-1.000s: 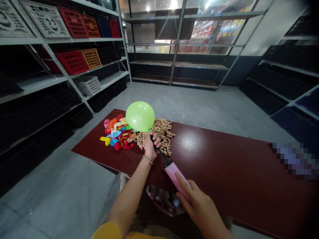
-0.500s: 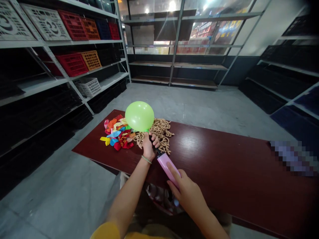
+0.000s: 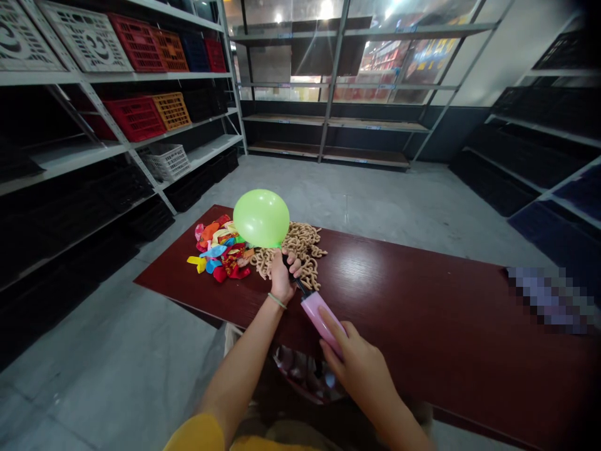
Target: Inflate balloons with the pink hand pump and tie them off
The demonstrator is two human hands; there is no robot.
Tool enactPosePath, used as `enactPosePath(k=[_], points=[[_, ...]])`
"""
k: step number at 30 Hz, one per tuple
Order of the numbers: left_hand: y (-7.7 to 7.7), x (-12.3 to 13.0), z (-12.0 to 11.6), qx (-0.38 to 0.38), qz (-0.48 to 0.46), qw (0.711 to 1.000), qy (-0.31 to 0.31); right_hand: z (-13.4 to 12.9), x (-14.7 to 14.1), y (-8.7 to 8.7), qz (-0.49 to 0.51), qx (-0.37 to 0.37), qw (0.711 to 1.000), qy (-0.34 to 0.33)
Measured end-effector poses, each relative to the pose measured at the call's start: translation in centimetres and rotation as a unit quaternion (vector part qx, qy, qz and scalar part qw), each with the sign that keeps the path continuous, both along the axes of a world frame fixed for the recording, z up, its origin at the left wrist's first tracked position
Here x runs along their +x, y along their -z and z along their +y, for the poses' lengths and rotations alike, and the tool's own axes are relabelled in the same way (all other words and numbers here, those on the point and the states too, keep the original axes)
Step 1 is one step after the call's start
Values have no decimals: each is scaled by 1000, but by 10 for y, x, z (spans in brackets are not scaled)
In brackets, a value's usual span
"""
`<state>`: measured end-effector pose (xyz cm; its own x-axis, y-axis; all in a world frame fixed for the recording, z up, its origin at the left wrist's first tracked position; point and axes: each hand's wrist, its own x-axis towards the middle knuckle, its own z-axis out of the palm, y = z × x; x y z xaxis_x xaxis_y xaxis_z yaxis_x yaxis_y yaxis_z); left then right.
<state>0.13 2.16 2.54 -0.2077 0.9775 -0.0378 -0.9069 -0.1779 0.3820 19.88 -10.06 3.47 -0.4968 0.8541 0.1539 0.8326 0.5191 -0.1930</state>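
Note:
A round, inflated green balloon (image 3: 261,218) sits above the fingers of my left hand (image 3: 284,275), its neck at the tip of a hand pump. My left hand is closed around the pump's black end and the balloon's neck. My right hand (image 3: 359,360) grips the pink barrel of the pump (image 3: 323,319), lower and to the right. A short black rod shows between the two hands. Left of the balloon lies a pile of flat coloured balloons (image 3: 220,247). Behind my left hand is a heap of tan, rope-like loops (image 3: 305,247).
The dark red table (image 3: 399,300) extends to the right, with a pixelated purple item (image 3: 547,299) at its right end. Shelves with crates (image 3: 136,119) line the left, and more racks (image 3: 328,122) stand at the back and right. Below the table edge is a bag (image 3: 300,376).
The pump's pink barrel and my right hand have moved slightly down and right, away from my left hand, exposing more of the black rod. The balloon looks slightly larger.

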Motion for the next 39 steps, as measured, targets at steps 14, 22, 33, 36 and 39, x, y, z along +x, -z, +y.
enactPosePath(k=[14,22,33,36,39], points=[[2,-1,3,-34,11,999,-16,-4,11,2,25,-21,999,-34],[5,5,2,-41,31,999,-8,6,-4,7,-4,-10,1000,3],[3,-2,-1,-53,53,997,-7,8,-8,3,31,-38,998,-24],[4,-2,2,-54,45,997,-20,-9,19,4,68,-42,996,-42],[4,-3,4,-51,39,998,-21,-22,41,3,92,-55,993,-46]])
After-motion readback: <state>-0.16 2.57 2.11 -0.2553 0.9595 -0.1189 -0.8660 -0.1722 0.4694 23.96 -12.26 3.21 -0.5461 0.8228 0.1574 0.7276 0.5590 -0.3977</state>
